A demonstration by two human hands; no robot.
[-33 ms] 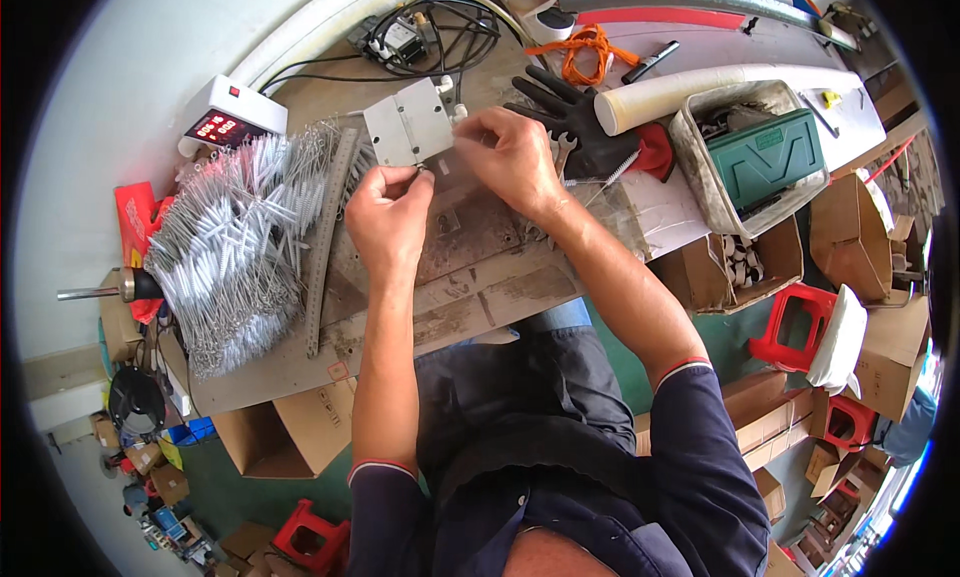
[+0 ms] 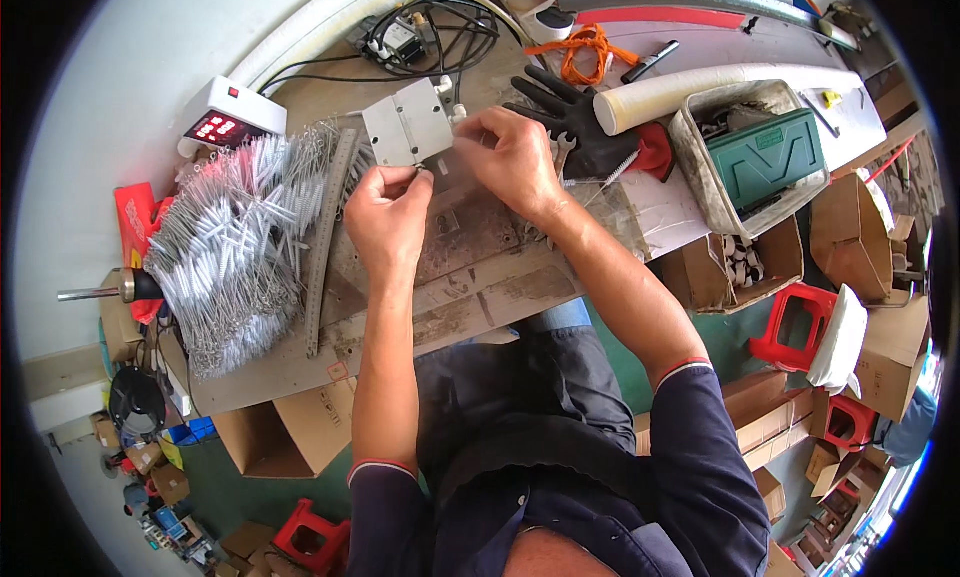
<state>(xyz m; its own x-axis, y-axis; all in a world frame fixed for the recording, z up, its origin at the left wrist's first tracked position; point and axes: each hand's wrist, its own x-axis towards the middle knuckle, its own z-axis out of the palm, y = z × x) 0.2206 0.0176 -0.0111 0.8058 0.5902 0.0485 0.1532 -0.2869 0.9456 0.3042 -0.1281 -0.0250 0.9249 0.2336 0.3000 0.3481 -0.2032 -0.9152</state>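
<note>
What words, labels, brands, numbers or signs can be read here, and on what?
White display box: glowing red digits, not copied.
Green case: small label, too small to read.
Lower-left cardboard box: printing too small to read.
Red packet: pale printing, too blurred to read.
Pale metal block: none visible.

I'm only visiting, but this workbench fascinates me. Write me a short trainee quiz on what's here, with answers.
1. Which sits in the grey tub?
a) orange cord
b) green case
c) black glove
2. True or false: the white brush pile lies left of the grey metal block.
3. Fill in: the person's ____ hand is nearer the long ruler.

Key:
1. b
2. True
3. Left; that left hand is right beside it.
</note>
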